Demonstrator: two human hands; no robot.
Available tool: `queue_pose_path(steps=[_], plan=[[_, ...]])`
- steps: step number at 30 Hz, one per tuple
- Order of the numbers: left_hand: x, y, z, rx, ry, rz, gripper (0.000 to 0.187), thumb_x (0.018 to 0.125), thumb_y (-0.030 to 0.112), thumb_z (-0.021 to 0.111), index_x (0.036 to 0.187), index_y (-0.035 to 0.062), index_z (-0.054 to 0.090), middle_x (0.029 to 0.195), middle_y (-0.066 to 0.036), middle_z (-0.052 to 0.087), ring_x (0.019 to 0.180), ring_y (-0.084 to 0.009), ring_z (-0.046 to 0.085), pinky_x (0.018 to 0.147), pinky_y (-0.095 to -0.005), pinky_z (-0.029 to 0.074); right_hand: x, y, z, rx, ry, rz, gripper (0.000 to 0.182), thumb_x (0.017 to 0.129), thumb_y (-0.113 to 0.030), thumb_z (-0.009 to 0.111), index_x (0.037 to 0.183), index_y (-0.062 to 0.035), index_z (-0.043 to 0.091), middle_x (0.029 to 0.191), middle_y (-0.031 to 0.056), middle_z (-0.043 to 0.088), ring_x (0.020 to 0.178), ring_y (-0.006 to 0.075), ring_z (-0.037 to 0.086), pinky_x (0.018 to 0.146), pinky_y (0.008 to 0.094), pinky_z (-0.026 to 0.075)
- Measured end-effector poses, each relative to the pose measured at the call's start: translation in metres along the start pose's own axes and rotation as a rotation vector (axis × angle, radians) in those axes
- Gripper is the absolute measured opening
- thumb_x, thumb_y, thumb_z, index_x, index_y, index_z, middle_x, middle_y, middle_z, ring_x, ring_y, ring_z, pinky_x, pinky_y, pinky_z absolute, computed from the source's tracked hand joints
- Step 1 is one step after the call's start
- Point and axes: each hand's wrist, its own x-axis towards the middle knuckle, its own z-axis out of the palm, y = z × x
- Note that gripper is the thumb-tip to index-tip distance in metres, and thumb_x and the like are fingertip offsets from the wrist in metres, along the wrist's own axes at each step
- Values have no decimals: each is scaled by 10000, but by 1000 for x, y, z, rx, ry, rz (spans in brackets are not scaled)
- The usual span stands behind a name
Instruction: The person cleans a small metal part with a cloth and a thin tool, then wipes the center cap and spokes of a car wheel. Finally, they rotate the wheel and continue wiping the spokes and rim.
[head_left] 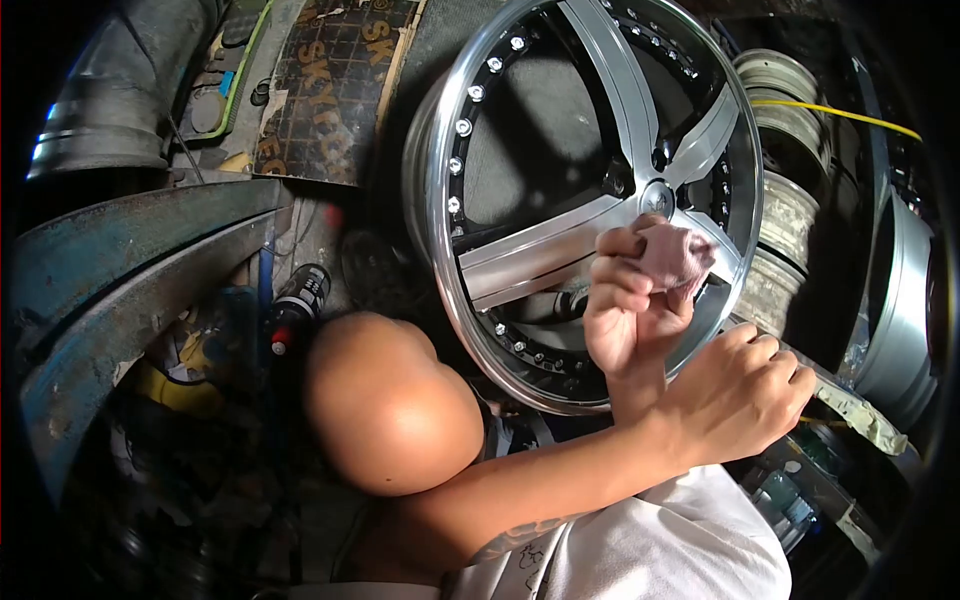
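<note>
A polished multi-spoke wheel (530, 255) with a bright rim stands tilted in front of me. My right hand (625, 300), palm toward the camera, pinches a folded pinkish cloth (675, 257) just below the wheel's center cap (656, 201). Whether the cloth touches the spoke is unclear. My left hand (745, 390) is closed, its back toward the camera, near the wheel's lower right edge. Its curled fingers hide whatever is inside. The left forearm crosses in front of the right one.
More wheel rims (785, 215) are stacked at the right, with a yellow cable (840, 113) above. A black bottle with a red cap (300, 300) lies left of the wheel. Curved metal panels (130, 265) fill the left side. My bent knee (390, 410) is below the wheel's left side.
</note>
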Motion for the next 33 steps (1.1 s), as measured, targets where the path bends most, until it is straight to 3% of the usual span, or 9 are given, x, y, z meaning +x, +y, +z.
queue_pose_path(steps=[6, 8, 10, 12, 16, 21, 25, 30, 33], plan=[[-14, 2, 0, 62, -38, 66, 180, 753, 186, 670, 682, 95, 531, 643, -37, 553, 660, -185, 594, 633, -315, 459, -8, 23, 3, -103, -84, 108, 505, 896, -212, 696, 1320, -56, 472, 1152, 115, 479, 854, 183, 526, 718, 252, 496], [-13, 3, 2, 38, -3, 31, 173, 741, 184, 677, 687, 95, 538, 648, -37, 557, 656, -189, 591, 635, -322, 461, -11, 23, 5, 2, 190, -104, 516, 839, -161, 726, 1287, -107, 474, 1123, 142, 488, 824, 195, 528, 667, 264, 489], [-9, 2, 1, -4, 34, 5, 172, 734, 185, 682, 690, 94, 542, 653, -38, 560, 656, -191, 592, 637, -325, 464, -20, 29, 1, -270, 111, 63, 570, 811, -179, 739, 1300, -120, 451, 1125, 149, 496, 809, 206, 546, 624, 267, 477], [-11, 5, 3, -19, 35, -1, 180, 732, 189, 688, 687, 91, 544, 642, -44, 565, 646, -191, 596, 630, -328, 465, -21, 24, 5, -371, 164, -25, 566, 832, -210, 703, 1312, -117, 418, 1107, 183, 545, 784, 229, 568, 604, 307, 475], [-10, 3, 7, -15, 3, 5, 174, 743, 180, 683, 682, 90, 547, 629, -42, 571, 630, -190, 599, 619, -325, 463, -10, -6, 0, -1013, 136, -177, 513, 862, -144, 664, 1292, -5, 422, 1144, 211, 576, 987, 307, 636, 838, 380, 541], [-6, -2, 1, 3, 9, -26, 162, 755, 167, 679, 692, 87, 553, 641, -39, 581, 627, -188, 607, 613, -323, 455, 3, -5, 7, -1536, 7, -261, 360, 808, -22, 689, 1146, 38, 581, 1098, 156, 624, 985, 190, 614, 885, 316, 468], [-7, -7, -2, 16, 6, -50, 156, 760, 163, 682, 704, 88, 558, 648, -37, 580, 628, -187, 610, 608, -324, 448, 14, -8, 2, -1731, -182, -297, 355, 772, -2, 712, 1112, 27, 616, 1078, 148, 620, 983, 189, 598, 871, 315, 464], [-8, -9, -7, 2, 11, -70, 162, 766, 172, 678, 699, 88, 556, 632, -33, 565, 622, -186, 605, 597, -320, 442, 13, -5, 6, -1466, 13, -249, 355, 791, -23, 688, 1131, 26, 598, 1083, 143, 626, 993, 200, 613, 888, 318, 472], [-9, -6, -10, -19, 2, -35, 172, 762, 179, 671, 681, 86, 550, 616, -33, 551, 614, -182, 596, 586, -317, 440, 15, -15, -5, -724, 90, -239, 484, 854, -158, 648, 1272, 34, 497, 1193, 214, 551, 957, 238, 559, 839, 346, 503]])
